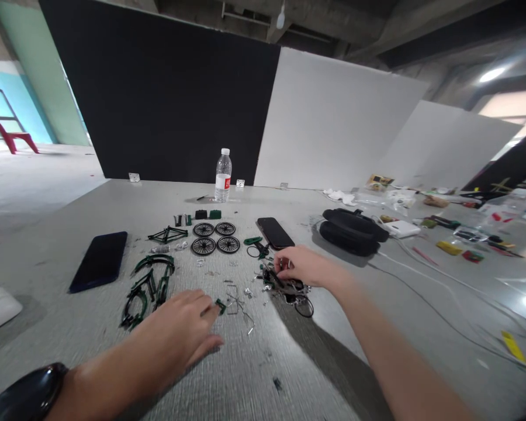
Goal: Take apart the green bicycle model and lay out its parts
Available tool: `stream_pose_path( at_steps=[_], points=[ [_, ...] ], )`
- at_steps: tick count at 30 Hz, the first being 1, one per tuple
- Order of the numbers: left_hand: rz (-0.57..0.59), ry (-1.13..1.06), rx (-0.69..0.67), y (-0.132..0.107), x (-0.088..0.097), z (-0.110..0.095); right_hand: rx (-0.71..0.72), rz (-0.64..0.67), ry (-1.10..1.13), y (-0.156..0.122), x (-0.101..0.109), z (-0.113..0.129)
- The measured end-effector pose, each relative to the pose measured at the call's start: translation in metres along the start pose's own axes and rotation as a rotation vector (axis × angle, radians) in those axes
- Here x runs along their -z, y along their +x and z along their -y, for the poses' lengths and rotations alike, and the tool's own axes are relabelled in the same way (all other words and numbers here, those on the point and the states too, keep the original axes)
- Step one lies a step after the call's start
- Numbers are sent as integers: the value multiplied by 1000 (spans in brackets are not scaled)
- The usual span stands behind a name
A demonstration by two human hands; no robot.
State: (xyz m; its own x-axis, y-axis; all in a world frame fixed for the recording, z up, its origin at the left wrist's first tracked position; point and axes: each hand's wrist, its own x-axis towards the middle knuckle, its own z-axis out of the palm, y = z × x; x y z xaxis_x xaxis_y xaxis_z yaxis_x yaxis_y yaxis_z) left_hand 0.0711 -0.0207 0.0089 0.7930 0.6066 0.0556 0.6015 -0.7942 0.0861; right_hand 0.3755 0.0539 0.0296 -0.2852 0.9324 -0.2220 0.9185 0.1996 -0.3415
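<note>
The left hand (179, 330) lies low on the table (267, 380), palm down, its fingertips pinched on a small green piece (220, 306). The piece is held at the very tips, probably because it is too tiny for a fuller grip. Just past those fingertips lie thin bent wire bits (239, 304). Beyond the hand's outer side, the green frame pieces (146, 286) are spread flat and apart, seemingly so each can be picked out. The right hand (304, 266) hangs over a heap of small parts (287, 287) with its fingers curled down into it; I cannot tell whether they grip anything. Farther ahead of both hands, four black spoked wheels (214, 237) sit in a neat square, and a dark phone (275, 233) lies just beyond the right hand's fingers.
</note>
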Motion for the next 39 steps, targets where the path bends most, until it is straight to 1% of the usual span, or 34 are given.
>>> stream_pose_path(
  at_steps=[5,9,14,20,24,27,32,35,37,39],
  points=[
    [-36,33,-27,1,2,0,44,1,-5,-1,-2,3],
    [6,66,-27,1,2,0,39,-13,3,3,-5,0],
    [29,72,-14,0,2,0,56,-31,-14,6,-8,-3],
    [-37,85,-31,-1,-4,2,82,-74,33,5,-8,5],
    [-49,82,-7,-1,-6,3,82,-16,74,6,-13,14],
    [-35,93,-2,0,-4,2,89,-8,94,7,-18,18],
    [-40,81,11,0,1,0,103,-34,76,8,-20,19],
    [-12,101,7,0,3,0,115,-64,39,8,-20,20],
    [8,124,-3,1,2,0,119,-92,14,8,-19,20],
    [-1,140,-14,1,1,0,120,-106,-6,8,-19,20]
  ],
)
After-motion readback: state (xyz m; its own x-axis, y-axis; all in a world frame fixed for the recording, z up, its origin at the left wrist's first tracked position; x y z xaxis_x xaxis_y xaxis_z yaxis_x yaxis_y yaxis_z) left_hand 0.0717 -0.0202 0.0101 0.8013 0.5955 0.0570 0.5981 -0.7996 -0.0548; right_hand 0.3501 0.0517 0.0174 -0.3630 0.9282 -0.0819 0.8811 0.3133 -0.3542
